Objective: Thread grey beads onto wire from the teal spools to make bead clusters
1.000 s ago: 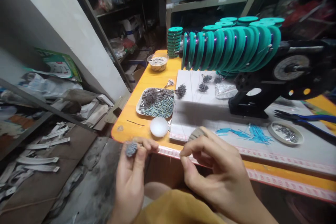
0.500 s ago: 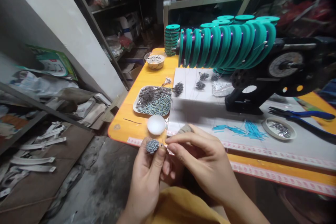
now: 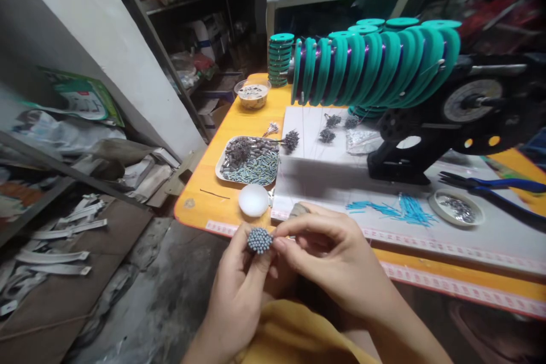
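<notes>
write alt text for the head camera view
A left hand holds a round bundle of thin grey pieces, the right hand pinching at its edge. Behind them, an orange table bears a tray of small parts, a white dish and a black machine with green spools.

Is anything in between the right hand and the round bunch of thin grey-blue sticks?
Nothing visible. The right hand has its fingertips right by the bunch, which the left hand holds. The round white bowl is beyond, not between.
</notes>
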{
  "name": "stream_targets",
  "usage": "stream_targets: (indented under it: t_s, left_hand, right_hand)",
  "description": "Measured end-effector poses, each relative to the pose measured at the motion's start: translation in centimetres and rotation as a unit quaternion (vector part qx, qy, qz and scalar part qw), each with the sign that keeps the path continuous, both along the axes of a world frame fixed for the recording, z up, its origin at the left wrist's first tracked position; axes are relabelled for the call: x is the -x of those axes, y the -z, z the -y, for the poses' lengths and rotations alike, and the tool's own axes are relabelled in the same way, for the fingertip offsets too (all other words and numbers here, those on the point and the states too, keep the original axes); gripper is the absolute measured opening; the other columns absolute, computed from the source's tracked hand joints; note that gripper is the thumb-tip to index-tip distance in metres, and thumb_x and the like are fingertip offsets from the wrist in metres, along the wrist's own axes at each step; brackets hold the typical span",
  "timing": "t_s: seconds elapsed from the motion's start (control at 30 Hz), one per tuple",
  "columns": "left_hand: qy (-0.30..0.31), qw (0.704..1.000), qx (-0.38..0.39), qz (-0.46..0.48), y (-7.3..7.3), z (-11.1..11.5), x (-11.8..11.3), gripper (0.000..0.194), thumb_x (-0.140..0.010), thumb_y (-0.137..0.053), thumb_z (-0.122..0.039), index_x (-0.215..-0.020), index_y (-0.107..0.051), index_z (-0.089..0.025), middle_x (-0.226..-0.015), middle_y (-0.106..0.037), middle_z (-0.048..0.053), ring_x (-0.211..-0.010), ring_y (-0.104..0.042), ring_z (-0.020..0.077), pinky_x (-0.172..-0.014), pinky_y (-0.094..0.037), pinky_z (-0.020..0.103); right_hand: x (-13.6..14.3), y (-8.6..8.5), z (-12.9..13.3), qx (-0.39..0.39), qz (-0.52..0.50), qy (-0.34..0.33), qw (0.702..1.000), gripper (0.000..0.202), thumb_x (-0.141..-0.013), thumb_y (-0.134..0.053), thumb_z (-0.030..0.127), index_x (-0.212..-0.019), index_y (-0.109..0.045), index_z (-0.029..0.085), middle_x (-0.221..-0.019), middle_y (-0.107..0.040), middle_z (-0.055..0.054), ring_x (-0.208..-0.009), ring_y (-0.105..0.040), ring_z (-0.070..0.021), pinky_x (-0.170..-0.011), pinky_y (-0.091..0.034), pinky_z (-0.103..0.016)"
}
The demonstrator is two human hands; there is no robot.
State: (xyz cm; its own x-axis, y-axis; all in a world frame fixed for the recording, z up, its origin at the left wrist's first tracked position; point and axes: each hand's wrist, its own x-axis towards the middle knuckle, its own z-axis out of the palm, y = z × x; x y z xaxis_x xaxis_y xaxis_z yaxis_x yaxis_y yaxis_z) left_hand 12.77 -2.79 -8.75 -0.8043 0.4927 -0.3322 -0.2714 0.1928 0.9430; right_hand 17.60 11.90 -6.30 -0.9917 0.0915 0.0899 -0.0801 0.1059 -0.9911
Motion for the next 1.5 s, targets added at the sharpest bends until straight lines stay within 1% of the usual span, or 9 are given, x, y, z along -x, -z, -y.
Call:
stream_targets:
  t_s: [0.13,0.27,0.33,0.47,0.73,0.93,1.07,1.27,1.5]
  left_hand:
    - [-0.064,0.994,-0.089,0.017,0.5,-0.3,-0.3,0.048,-0.082,-0.058,-0.055,-0.087,-0.035,-0.012,-0.070,-0.049,-0.002,-0.067,-0.050,-0.0025,-0.068,-0.050,0.011]
    - [-0.080,0.988,-0.130,-0.007,0.3,0.1,-0.1,0.042,-0.086,-0.055,-0.048,-0.081,-0.032,-0.012,-0.063,-0.041,-0.004,-0.059,-0.046,-0.0034,-0.059,-0.045,0.010]
    - [-0.082,0.987,-0.137,-0.010,0.1,0.3,0.0,0.041,-0.086,-0.055,-0.047,-0.082,-0.033,-0.012,-0.062,-0.040,-0.004,-0.058,-0.045,-0.0033,-0.057,-0.044,0.010]
    - [-0.083,0.988,-0.134,-0.008,0.0,0.4,-0.1,0.041,-0.086,-0.056,-0.045,-0.081,-0.033,-0.012,-0.062,-0.042,-0.004,-0.058,-0.045,-0.0040,-0.058,-0.044,0.010]
    - [-0.071,0.987,-0.139,-0.032,0.0,0.2,0.0,0.040,-0.088,-0.052,-0.044,-0.079,-0.030,-0.012,-0.063,-0.041,-0.004,-0.059,-0.046,-0.0040,-0.058,-0.046,0.010]
    - [-0.076,0.988,-0.137,0.004,0.1,0.1,-0.2,0.042,-0.086,-0.055,-0.046,-0.080,-0.030,-0.012,-0.062,-0.043,-0.004,-0.060,-0.045,-0.0042,-0.062,-0.046,0.009]
    - [-0.050,0.990,-0.128,0.016,0.3,-0.1,-0.3,0.044,-0.085,-0.056,-0.048,-0.081,-0.033,-0.012,-0.063,-0.044,-0.003,-0.060,-0.045,-0.0042,-0.062,-0.046,0.009]
    - [-0.033,0.986,-0.143,0.073,0.3,-0.6,-0.6,0.050,-0.081,-0.059,-0.055,-0.083,-0.032,-0.013,-0.065,-0.043,-0.003,-0.060,-0.047,-0.0033,-0.057,-0.044,0.009]
    - [-0.029,0.987,-0.140,0.076,0.0,-0.6,-0.7,0.049,-0.082,-0.058,-0.055,-0.085,-0.032,-0.013,-0.066,-0.043,-0.004,-0.059,-0.047,-0.0035,-0.057,-0.043,0.009]
  right_hand:
    - [-0.2,0.2,0.4,-0.103,-0.080,0.099,0.987,0.034,-0.093,-0.054,0.033,-0.090,-0.074,0.004,-0.073,-0.051,-0.004,-0.065,-0.045,0.0125,-0.057,-0.035,0.009]
    - [-0.6,0.2,0.4,-0.228,-0.189,0.185,0.937,0.019,-0.088,-0.058,0.017,-0.085,-0.076,0.011,-0.067,-0.043,-0.003,-0.065,-0.036,0.0143,-0.057,-0.026,0.010]
    - [-0.7,0.3,0.4,-0.265,-0.200,0.200,0.922,0.017,-0.087,-0.059,0.015,-0.086,-0.076,0.013,-0.068,-0.042,-0.003,-0.066,-0.033,0.0138,-0.056,-0.024,0.008]
    - [-0.9,0.8,0.4,-0.305,-0.193,0.198,0.911,0.020,-0.090,-0.057,0.019,-0.089,-0.076,0.015,-0.070,-0.041,-0.004,-0.069,-0.033,0.0127,-0.058,-0.024,0.008]
    - [-1.3,0.9,0.3,-0.317,-0.189,0.187,0.911,0.021,-0.091,-0.056,0.020,-0.092,-0.077,0.017,-0.074,-0.043,-0.004,-0.072,-0.034,0.0122,-0.062,-0.027,0.007]
    - [-1.1,0.5,0.3,-0.299,-0.197,0.184,0.915,0.020,-0.090,-0.057,0.018,-0.090,-0.076,0.016,-0.072,-0.043,-0.004,-0.071,-0.035,0.0125,-0.061,-0.027,0.007]
    - [-0.7,-0.1,0.3,-0.256,-0.190,0.184,0.930,0.021,-0.090,-0.057,0.019,-0.087,-0.076,0.013,-0.071,-0.045,-0.003,-0.069,-0.038,0.0140,-0.061,-0.030,0.008]
    - [-0.7,0.2,-0.2,-0.198,-0.150,0.137,0.959,0.025,-0.091,-0.057,0.026,-0.090,-0.077,0.011,-0.076,-0.050,-0.003,-0.071,-0.045,0.0136,-0.062,-0.036,0.009]
    - [-0.8,0.3,-0.3,-0.215,-0.167,0.154,0.950,0.021,-0.089,-0.059,0.023,-0.087,-0.077,0.012,-0.073,-0.048,-0.003,-0.070,-0.044,0.0138,-0.061,-0.034,0.009]
